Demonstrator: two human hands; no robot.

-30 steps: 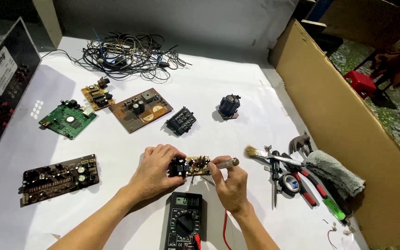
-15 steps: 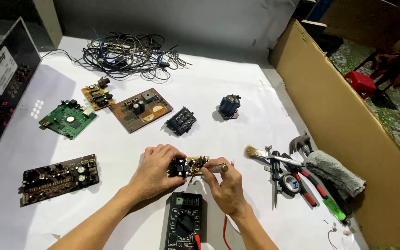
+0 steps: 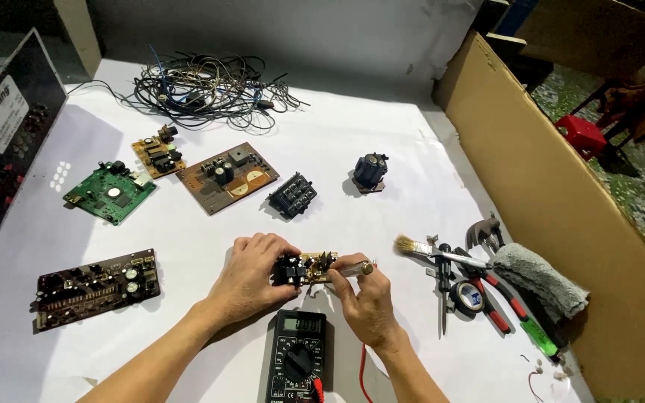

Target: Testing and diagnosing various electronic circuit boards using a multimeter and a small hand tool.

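Note:
My left hand (image 3: 251, 272) grips a small brown circuit board (image 3: 309, 267) by its left end, where black parts sit. My right hand (image 3: 366, 298) holds the board's right end, with a thin pale probe-like piece (image 3: 356, 269) between thumb and fingers. Both hands hover just above a black digital multimeter (image 3: 298, 357) lying on the white table; a red lead (image 3: 360, 369) runs beside my right wrist.
Several circuit boards lie left and behind: dark one (image 3: 95, 287), green one (image 3: 110, 192), brown one (image 3: 225, 177). A black connector block (image 3: 293, 195), a dark component (image 3: 370, 172), tangled wires (image 3: 203, 88), a brush (image 3: 431, 250), pliers (image 3: 498, 310), grey cloth (image 3: 539, 276), cardboard wall (image 3: 561, 201), black case (image 3: 1, 142).
My right hand slid a little left along the small board and settled with the probe-like piece against it. The left hand kept its hold.

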